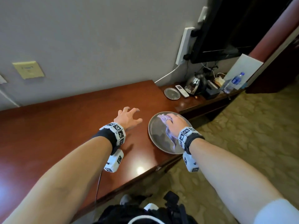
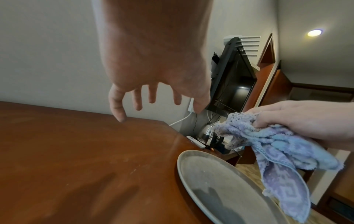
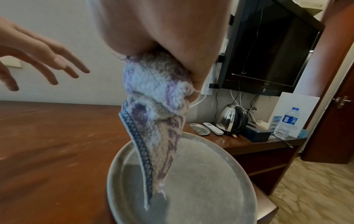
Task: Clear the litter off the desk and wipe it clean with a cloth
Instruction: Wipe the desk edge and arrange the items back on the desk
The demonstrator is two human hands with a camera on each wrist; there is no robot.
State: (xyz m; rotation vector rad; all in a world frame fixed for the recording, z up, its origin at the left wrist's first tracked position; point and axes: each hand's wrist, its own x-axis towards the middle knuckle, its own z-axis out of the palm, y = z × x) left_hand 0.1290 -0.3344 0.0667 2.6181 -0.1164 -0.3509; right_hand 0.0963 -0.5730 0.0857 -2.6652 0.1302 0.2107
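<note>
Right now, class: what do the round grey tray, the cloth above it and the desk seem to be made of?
Round grey tray: probably metal, dull matte sheen.
Lilac-blue patterned cloth: looped terry fabric, fuzzy pile.
Reddish-brown desk: seemingly varnished wood; glossy light reflections.

The desk [image 1: 64,126] is glossy reddish wood, and the round tray [image 3: 201,174] at its 3 o'clock edge is dull, matt metal. The cloth [image 2: 277,145] is nubby, looped terry. At 1 o'clock the kettle [image 3: 228,116] is mirror-bright metal and the bottle [image 1: 233,83] is clear plastic.

Dim, warm indoor light. A ceiling lamp [image 2: 314,32] glows with glare; its reflection spots the desk [image 1: 140,170]. Soft shadows lie on the tray [image 2: 210,197]. Edges bend; the desk smears with motion blur.
</note>
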